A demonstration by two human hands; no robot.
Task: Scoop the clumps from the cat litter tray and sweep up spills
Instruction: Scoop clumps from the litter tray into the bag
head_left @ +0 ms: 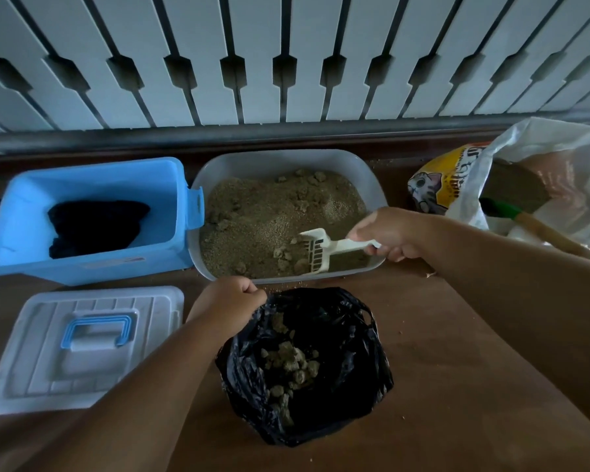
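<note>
A grey litter tray (372, 175) holds sandy litter with clumps (283, 257) near its front and more along the back. My right hand (392, 235) grips the handle of a white slotted scoop (315, 250), whose blade rests in the litter at the front right of the tray. In front of the tray sits a black plastic bag (351, 379) with several clumps inside. My left hand (230, 301) pinches the bag's left rim and holds it open.
A blue bin (92, 270) with something dark inside stands left of the tray, its white lid (31, 369) with a blue handle lying in front. At right lies an open litter bag (436, 185) and a brush handle (545, 233). Loose grains (286, 286) dot the brown floor.
</note>
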